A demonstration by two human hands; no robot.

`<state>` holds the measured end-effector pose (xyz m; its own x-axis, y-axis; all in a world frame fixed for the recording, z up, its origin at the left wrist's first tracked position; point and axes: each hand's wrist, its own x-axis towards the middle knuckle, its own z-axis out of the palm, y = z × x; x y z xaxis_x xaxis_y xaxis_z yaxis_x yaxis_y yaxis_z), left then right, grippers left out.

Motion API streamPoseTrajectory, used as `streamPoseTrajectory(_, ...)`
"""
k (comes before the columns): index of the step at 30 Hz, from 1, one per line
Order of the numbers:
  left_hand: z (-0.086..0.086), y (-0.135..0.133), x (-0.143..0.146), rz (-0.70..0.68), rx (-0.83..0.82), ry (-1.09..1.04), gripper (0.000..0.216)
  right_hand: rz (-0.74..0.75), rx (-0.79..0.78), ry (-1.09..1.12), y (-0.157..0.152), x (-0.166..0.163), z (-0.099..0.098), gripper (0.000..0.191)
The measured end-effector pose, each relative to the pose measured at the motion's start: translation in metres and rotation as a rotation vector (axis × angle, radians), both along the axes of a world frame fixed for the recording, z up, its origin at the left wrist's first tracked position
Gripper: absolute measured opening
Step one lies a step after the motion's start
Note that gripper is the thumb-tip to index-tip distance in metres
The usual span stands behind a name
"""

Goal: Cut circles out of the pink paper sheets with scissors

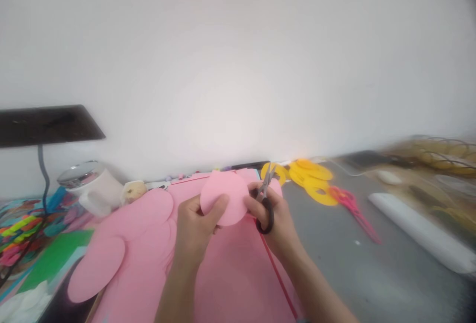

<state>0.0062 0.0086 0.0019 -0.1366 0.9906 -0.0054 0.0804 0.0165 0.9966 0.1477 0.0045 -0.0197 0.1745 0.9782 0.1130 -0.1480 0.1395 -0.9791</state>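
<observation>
Beside the white mug, pink disc and scissors in hand.

From here I can read no writing at all: no label, brand, number or sign shows on the pink sheets, the yellow rings, the white mug or the wall.
</observation>
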Motion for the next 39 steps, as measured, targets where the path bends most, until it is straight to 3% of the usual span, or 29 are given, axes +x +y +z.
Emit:
streamPoseTrajectory(5,0.002,-0.001,0.001,0.097,0.043,-0.007,0.049,0.258,-0.033,-0.12,-0.002,-0.001,-0.001,0.031)
streamPoseTrajectory(12,0.006,-0.001,-0.001,0.035,0.015,0.06,0.046,0.023,-0.034,-0.002,-0.003,-0.002,0.007,0.025)
streamPoseTrajectory(17,0.0,0.001,0.005,0.175,0.03,-0.064,0.039,0.21,-0.054,-0.06,-0.005,-0.005,0.002,0.031)
streamPoseTrajectory(23,0.002,-0.001,0.008,0.212,0.034,-0.129,0.033,0.3,-0.038,-0.137,-0.007,-0.007,-0.001,0.03)
streamPoseTrajectory(30,0.005,-0.001,0.006,0.172,-0.014,-0.131,0.031,0.139,-0.012,-0.034,-0.003,-0.006,0.0,0.026)
streamPoseTrajectory(35,0.003,-0.002,0.01,0.062,-0.033,-0.058,0.032,0.084,-0.018,0.019,-0.002,-0.007,0.0,0.029)
streamPoseTrajectory(39,0.005,-0.004,0.011,0.109,-0.025,-0.091,0.031,0.141,-0.034,0.034,-0.003,-0.005,0.005,0.03)
